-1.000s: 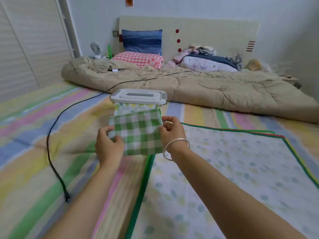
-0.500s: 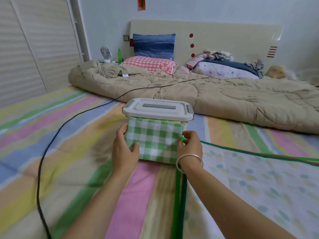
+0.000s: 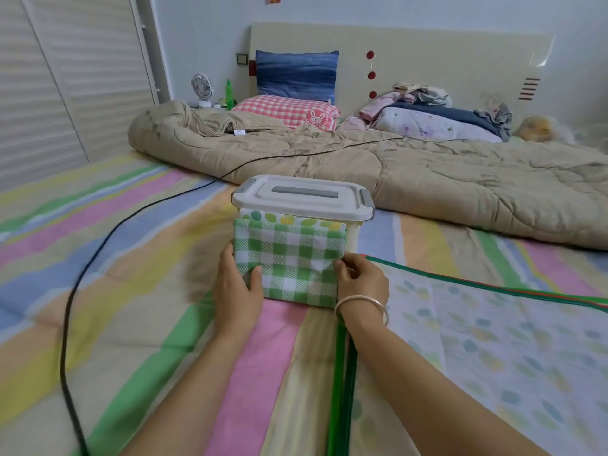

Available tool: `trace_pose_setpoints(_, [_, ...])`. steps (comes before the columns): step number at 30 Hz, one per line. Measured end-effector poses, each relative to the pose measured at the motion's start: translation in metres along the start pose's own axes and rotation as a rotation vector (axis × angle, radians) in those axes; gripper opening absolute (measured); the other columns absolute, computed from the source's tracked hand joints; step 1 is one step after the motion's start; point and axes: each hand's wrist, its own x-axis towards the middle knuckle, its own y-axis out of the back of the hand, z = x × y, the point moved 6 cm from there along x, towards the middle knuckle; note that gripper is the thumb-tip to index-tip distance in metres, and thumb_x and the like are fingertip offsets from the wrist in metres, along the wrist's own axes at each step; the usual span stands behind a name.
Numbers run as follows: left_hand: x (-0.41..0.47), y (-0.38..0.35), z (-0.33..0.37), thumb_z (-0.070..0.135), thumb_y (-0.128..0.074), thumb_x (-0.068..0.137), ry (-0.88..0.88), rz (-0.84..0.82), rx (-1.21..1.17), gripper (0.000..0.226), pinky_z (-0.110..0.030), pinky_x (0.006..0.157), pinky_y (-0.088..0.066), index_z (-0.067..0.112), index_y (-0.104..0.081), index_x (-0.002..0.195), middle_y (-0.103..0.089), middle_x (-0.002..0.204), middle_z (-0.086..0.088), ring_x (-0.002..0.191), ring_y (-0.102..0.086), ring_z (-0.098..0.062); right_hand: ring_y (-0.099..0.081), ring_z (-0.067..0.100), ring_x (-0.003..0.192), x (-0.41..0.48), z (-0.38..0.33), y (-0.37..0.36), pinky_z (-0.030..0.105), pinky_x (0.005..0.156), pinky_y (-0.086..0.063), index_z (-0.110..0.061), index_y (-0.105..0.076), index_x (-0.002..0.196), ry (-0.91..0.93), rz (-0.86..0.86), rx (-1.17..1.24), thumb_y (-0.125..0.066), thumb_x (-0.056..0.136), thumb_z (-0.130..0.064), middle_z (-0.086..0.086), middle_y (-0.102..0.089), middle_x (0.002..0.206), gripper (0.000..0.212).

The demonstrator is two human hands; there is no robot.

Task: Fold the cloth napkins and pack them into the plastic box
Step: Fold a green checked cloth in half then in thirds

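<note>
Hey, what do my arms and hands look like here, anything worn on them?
Both forearms are bare, with no sleeves in view and no gloves. The right hand has a thin silver-coloured bangle round its wrist. The left hand and its wrist show nothing worn.

Bedroom contents:
- Striped sheet [image 3: 98, 258], pastel bands, covering the bed.
- Beige quilt [image 3: 460, 179], rumpled, across the far half.
- Black cable [image 3: 65, 330], trailing over quilt and sheet.
- Blue pillow [image 3: 296, 74], upright against the headboard [image 3: 444, 54].
- Pink checked pillow [image 3: 283, 110], flat, in front of it.
- Clothes pile [image 3: 424, 93], right of the pillows.
- White fan [image 3: 201, 85] and green bottle [image 3: 229, 93], at the bed's far left corner.
- Slatted doors [image 3: 49, 77], left wall.
</note>
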Motion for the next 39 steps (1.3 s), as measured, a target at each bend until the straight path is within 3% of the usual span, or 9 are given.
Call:
trace_pose_setpoints(4, [0.002, -0.002, -0.005, 0.016, -0.059, 0.097, 0.018, -0.039, 0.021, 0.06, -0.045, 0.102, -0.048, 0.018, -0.032, 0.151, -0.054, 0.142, -0.005, 0.124, -0.056, -0.027, -0.062, 0.016, 0.095, -0.005, -0.003, -0.001, 0.021, 0.08, -0.04, -0.015, -0.072, 0.11, 0.049, 0.005, -0.029, -0.061, 0.095, -0.022, 0.0, -0.072, 0.105, 0.02])
trace_pose_setpoints(9, [0.002, -0.004, 0.003, 0.02, -0.053, 0.1, -0.009, -0.106, 0.064, 0.068, -0.04, 0.111, -0.041, 0.026, -0.019, 0.159, -0.039, 0.157, 0.003, 0.136, -0.046, -0.02, -0.062, 0.023, 0.101, -0.001, -0.005, 0.001, 0.026, 0.08, -0.042, -0.013, -0.069, 0.115, 0.012, -0.068, -0.131, -0.055, 0.098, -0.023, 0.004, -0.071, 0.11, 0.024])
trace_pose_setpoints(16, [0.002, -0.004, 0.002, 0.026, -0.051, 0.101, 0.083, -0.176, 0.074, 0.074, -0.031, 0.099, -0.042, 0.033, -0.005, 0.16, -0.039, 0.156, 0.006, 0.128, -0.052, -0.022, -0.059, 0.024, 0.087, -0.003, -0.013, 0.005, 0.028, 0.071, -0.041, -0.014, -0.071, 0.105, 0.051, -0.113, -0.232, -0.053, 0.098, -0.023, 0.007, -0.069, 0.095, 0.022])
trace_pose_setpoints(24, [-0.017, 0.023, 0.02, 0.04, -0.072, 0.089, 0.013, -0.14, 0.199, 0.109, -0.038, 0.123, -0.011, 0.016, 0.009, 0.158, 0.002, 0.168, -0.005, 0.153, -0.005, -0.022, -0.057, 0.028, 0.114, -0.02, -0.022, 0.016, 0.041, 0.097, -0.045, -0.003, -0.046, 0.136, 0.045, -0.199, -0.104, -0.06, 0.095, -0.03, 0.012, -0.061, 0.127, 0.051])
trace_pose_setpoints(27, [-0.032, 0.036, 0.051, 0.033, -0.074, 0.087, -0.094, -0.071, 0.273, 0.105, -0.04, 0.124, -0.007, 0.012, -0.001, 0.159, 0.0, 0.167, -0.012, 0.153, -0.003, -0.026, -0.05, 0.023, 0.129, -0.035, -0.024, 0.034, 0.039, 0.108, -0.041, -0.011, -0.035, 0.148, 0.125, -0.232, -0.11, -0.062, 0.094, -0.032, 0.005, -0.051, 0.143, 0.065])
trace_pose_setpoints(31, [-0.088, 0.038, 0.116, 0.018, -0.067, 0.082, -0.405, -0.001, 0.207, 0.061, -0.041, 0.113, -0.033, 0.008, -0.05, 0.139, -0.048, 0.146, -0.012, 0.136, -0.043, -0.03, -0.056, 0.013, 0.119, -0.079, -0.011, 0.086, 0.036, 0.103, -0.046, -0.02, -0.056, 0.134, 0.283, -0.299, -0.137, -0.065, 0.092, -0.024, -0.004, -0.06, 0.13, 0.043])
trace_pose_setpoints(35, [-0.18, 0.008, 0.161, 0.014, -0.067, 0.088, -0.298, -0.438, 0.037, 0.025, -0.028, 0.08, -0.049, 0.02, -0.059, 0.111, -0.068, 0.097, 0.01, 0.087, -0.064, -0.009, -0.06, 0.007, 0.099, -0.127, 0.03, 0.176, 0.025, 0.085, -0.052, -0.025, -0.051, 0.13, 0.337, -0.282, -0.2, -0.071, 0.086, -0.02, -0.008, -0.056, 0.117, 0.048])
trace_pose_setpoints(37, [-0.228, -0.005, 0.17, 0.018, -0.065, 0.091, -0.144, -0.665, -0.052, 0.016, -0.023, 0.07, -0.05, 0.024, -0.06, 0.104, -0.067, 0.086, 0.011, 0.075, -0.064, -0.004, -0.061, 0.006, 0.09, -0.146, 0.057, 0.227, 0.027, 0.078, -0.054, -0.03, -0.054, 0.118, 0.304, -0.258, -0.255, -0.074, 0.084, -0.019, -0.01, -0.06, 0.107, 0.041])
trace_pose_setpoints(39, [-0.269, -0.013, 0.183, 0.023, -0.066, 0.091, -0.195, -0.814, 0.01, 0.006, -0.018, 0.068, -0.047, 0.027, -0.065, 0.096, -0.067, 0.083, 0.014, 0.073, -0.063, -0.001, -0.062, 0.007, 0.084, -0.166, 0.08, 0.271, 0.028, 0.071, -0.054, -0.039, -0.058, 0.102, 0.281, -0.284, -0.326, -0.075, 0.082, -0.017, -0.014, -0.063, 0.096, 0.034])
